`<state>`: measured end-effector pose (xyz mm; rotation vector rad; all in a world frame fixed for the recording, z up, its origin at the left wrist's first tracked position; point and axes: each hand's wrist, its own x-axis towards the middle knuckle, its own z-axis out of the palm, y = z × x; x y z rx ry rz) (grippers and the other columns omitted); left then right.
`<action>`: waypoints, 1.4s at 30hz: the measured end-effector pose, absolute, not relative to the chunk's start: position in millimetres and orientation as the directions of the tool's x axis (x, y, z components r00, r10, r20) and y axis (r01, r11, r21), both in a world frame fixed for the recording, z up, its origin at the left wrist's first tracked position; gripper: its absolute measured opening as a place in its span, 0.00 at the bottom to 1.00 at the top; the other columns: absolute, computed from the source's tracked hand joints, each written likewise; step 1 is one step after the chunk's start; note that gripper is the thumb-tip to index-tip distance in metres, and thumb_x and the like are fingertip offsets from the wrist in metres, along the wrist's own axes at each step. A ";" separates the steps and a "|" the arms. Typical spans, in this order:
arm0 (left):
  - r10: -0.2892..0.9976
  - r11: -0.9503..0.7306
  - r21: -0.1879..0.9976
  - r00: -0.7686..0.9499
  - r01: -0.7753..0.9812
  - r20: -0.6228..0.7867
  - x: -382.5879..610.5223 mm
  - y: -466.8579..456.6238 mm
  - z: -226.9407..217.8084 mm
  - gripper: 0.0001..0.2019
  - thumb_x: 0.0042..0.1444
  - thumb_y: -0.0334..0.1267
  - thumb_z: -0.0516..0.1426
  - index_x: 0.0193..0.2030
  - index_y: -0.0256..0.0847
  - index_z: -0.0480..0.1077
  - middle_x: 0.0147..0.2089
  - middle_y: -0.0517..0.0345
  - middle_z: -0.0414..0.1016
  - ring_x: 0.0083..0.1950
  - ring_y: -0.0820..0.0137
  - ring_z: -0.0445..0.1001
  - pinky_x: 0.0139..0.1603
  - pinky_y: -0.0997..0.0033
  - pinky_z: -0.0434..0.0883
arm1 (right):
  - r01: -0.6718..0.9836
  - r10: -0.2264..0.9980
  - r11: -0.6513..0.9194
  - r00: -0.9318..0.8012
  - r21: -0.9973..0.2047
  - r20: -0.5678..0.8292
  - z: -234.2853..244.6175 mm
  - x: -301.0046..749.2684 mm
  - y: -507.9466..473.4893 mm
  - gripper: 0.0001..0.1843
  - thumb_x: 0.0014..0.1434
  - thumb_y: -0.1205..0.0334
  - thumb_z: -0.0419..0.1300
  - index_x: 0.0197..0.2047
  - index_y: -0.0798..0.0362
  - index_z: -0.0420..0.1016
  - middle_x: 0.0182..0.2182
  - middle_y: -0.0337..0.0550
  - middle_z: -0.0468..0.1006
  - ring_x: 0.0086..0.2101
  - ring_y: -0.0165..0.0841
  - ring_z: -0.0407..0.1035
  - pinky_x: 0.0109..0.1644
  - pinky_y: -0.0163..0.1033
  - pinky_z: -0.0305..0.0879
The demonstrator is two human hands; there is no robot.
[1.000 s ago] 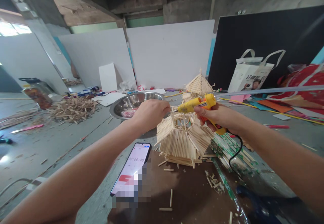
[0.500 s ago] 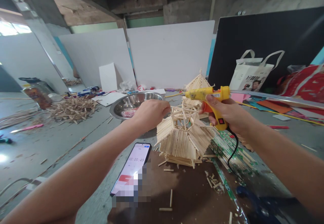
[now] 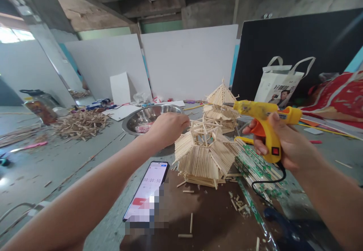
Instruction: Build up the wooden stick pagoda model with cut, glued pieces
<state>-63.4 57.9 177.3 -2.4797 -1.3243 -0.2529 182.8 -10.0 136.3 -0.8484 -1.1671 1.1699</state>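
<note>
My right hand [image 3: 286,141] is wrapped round the handle of a yellow hot glue gun [image 3: 255,109], its nozzle pointing left, level with a second stick pavilion [image 3: 222,95] behind. In front stands a pavilion model [image 3: 201,160] of thin wooden sticks, with sloped roof panels and an open frame on top. At the upper left of this frame, my left hand [image 3: 171,128] has its fingers pinched together. Whatever lies between those fingertips is hidden.
A phone [image 3: 147,190] showing a timer lies beside the brown board [image 3: 215,213]. Behind my left hand is a steel bowl [image 3: 130,124]. Stick packets [image 3: 255,164] lie right, and blue-handled pliers [image 3: 286,224] at front right. A stick pile [image 3: 82,124] sits left.
My right hand has drawn the glue gun to the right, away from the model's top. The left hand stays at the frame. The phone timer has advanced by one second.
</note>
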 end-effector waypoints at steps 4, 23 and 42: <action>0.775 -0.527 -0.194 0.562 0.827 0.290 -63.5 57.4 178.4 0.15 0.57 0.39 0.43 0.34 0.40 0.70 0.33 0.54 0.74 0.34 0.69 0.69 0.32 0.70 0.59 | -0.271 0.963 0.265 0.031 -0.925 0.267 136.6 187.6 -22.7 0.20 0.50 0.41 0.48 0.31 0.49 0.67 0.30 0.39 0.71 0.12 0.21 0.55 0.16 0.35 0.51; 0.768 -0.538 -0.185 0.569 0.822 0.293 -62.1 57.0 179.4 0.16 0.56 0.39 0.43 0.34 0.38 0.70 0.34 0.52 0.74 0.35 0.68 0.69 0.33 0.70 0.60 | -0.211 0.931 0.360 0.147 -0.909 0.335 142.9 190.4 -44.5 0.24 0.46 0.35 0.47 0.26 0.47 0.67 0.29 0.40 0.70 0.11 0.20 0.53 0.14 0.36 0.51; 0.775 -0.523 -0.214 0.565 0.825 0.284 -61.7 56.9 179.2 0.16 0.57 0.39 0.42 0.35 0.40 0.70 0.34 0.53 0.74 0.36 0.69 0.69 0.33 0.70 0.59 | -0.318 0.939 0.342 0.092 -0.884 0.330 137.9 192.7 -40.3 0.21 0.47 0.39 0.50 0.29 0.48 0.68 0.29 0.39 0.71 0.11 0.22 0.56 0.15 0.37 0.47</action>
